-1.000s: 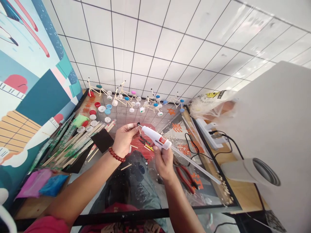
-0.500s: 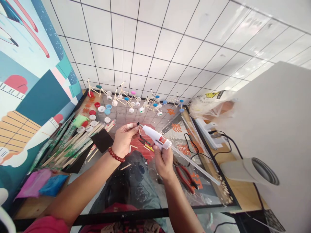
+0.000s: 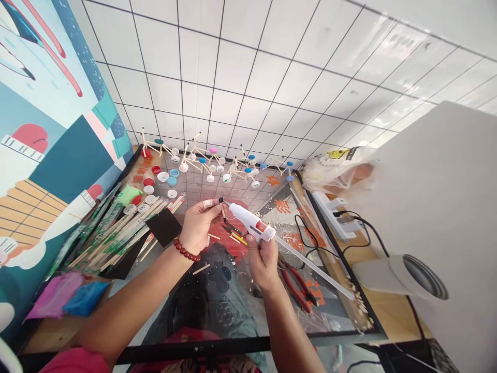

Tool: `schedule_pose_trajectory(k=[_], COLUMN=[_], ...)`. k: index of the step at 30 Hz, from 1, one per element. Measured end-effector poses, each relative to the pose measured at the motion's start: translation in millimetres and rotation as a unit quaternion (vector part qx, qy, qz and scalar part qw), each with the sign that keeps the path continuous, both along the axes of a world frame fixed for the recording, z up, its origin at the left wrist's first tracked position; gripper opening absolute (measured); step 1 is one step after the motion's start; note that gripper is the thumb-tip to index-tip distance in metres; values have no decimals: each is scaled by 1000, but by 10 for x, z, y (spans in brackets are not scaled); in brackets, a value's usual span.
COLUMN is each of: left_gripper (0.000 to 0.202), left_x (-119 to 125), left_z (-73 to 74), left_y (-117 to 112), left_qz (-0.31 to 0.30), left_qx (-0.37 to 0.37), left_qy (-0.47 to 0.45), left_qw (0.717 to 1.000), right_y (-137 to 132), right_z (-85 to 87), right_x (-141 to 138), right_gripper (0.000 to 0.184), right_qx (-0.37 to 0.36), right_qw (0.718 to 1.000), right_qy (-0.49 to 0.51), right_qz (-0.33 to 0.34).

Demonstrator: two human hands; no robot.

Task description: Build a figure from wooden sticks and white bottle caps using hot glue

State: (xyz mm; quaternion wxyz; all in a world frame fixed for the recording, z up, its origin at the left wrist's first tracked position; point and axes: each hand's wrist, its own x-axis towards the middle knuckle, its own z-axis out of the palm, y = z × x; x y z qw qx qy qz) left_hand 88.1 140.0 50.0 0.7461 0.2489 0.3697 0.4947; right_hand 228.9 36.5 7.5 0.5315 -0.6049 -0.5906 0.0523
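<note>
My right hand [image 3: 261,259] grips a white glue gun [image 3: 250,223] with a clear glue stick [image 3: 314,267] trailing out of its back. The gun's nozzle points at a short wooden stick with a dark tip [image 3: 222,208]. My left hand [image 3: 200,224], a red bead bracelet at its wrist, pinches that stick between thumb and fingers. Both hands hover above the glass tabletop [image 3: 186,259].
Small stick-and-bottle-cap models [image 3: 205,159] stand in a row by the tiled wall. Loose caps [image 3: 163,176] and a pile of wrapped chopsticks [image 3: 116,233] lie left. Red-handled pliers [image 3: 297,282] lie right of my hand. A power strip [image 3: 334,215] and a plastic bag [image 3: 337,166] sit further right.
</note>
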Motion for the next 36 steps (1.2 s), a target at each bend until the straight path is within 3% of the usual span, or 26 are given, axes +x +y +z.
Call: schedule_pose_trajectory(k=[15, 26, 36], left_gripper=[42, 39, 37], left_x=[-4, 30, -8], left_z=[-34, 9, -32], left_y=[-2, -52, 1], left_qz=[-1, -15, -1], left_qx=[5, 2, 6], left_qy=[8, -2, 6], left_qw=[1000, 1000, 1000], right_y=[-6, 13, 2], right_z=[-77, -10, -35], right_x=[15, -11, -4], right_gripper=[20, 21, 23], right_qx=[-15, 20, 6], right_qw=[1000, 1000, 1000], right_qy=[22, -8, -5], right_qz=[2, 1, -7])
